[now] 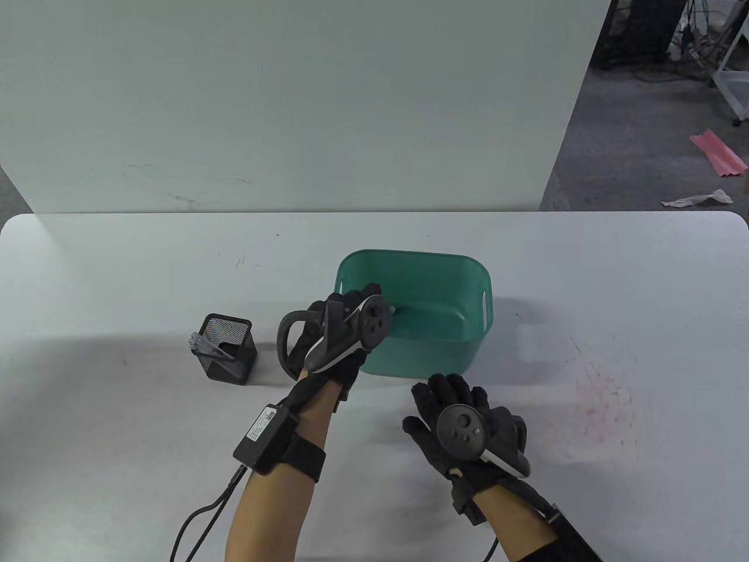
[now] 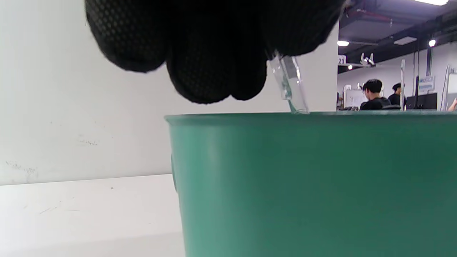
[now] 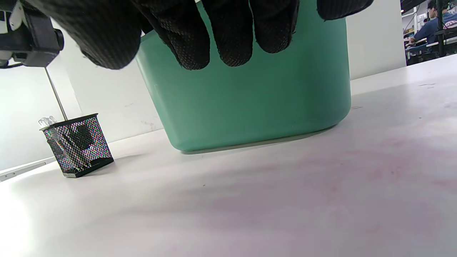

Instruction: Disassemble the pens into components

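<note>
From my remote station I look down on a white table (image 1: 117, 281), and at the far left of what matters stands a small black mesh pen cup (image 1: 228, 349) with a few clear pen pieces (image 1: 202, 345) poking out of its near-left corner. Just to its right, my left hand (image 1: 336, 339) is raised over the near-left corner of a green plastic bin (image 1: 462, 345), tracker on its back; in the left wrist view its fingertips (image 2: 214, 64) are bunched together and pinch a clear pen part (image 2: 290, 84), whose lower end hangs right at the bin's rim. The bin sits at the middle of the table, its inside mostly bare as far as I can see, with handle slots in its right wall. Further right and nearer to me, my right hand (image 1: 462, 427) hovers low over the table just in front of the bin, palm down, fingers loosely bent and holding nothing; the right wrist view shows those fingertips (image 3: 232, 39) hanging free in front of the bin's wall
</note>
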